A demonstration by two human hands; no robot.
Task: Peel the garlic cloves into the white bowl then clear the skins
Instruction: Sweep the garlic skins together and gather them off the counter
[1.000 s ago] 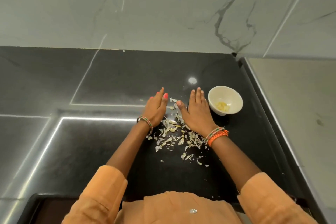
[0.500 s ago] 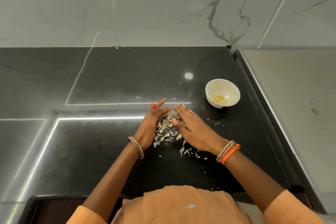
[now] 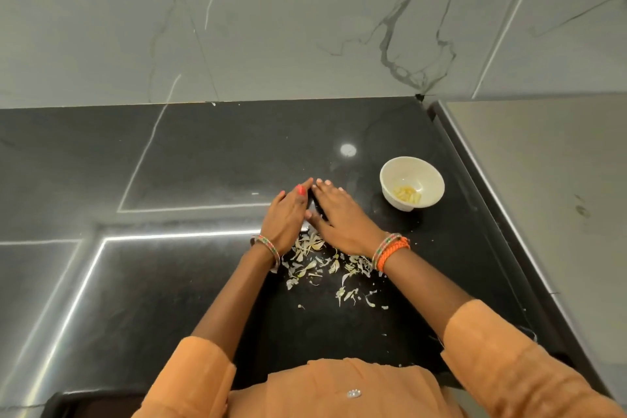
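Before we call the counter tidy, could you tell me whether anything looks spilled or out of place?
Yes: garlic skins lie scattered loose on the black counter near both wrists. The white bowl stands upright with peeled cloves inside.

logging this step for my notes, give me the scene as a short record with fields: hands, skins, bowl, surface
left hand: open, fingers straight, on the counter beside the skins
right hand: open, fingers straight, fingertips near the left hand's
skins: pale papery garlic skins scattered between and behind the wrists
bowl: round white bowl right of the hands, holding peeled yellowish garlic cloves
surface: glossy black stone counter
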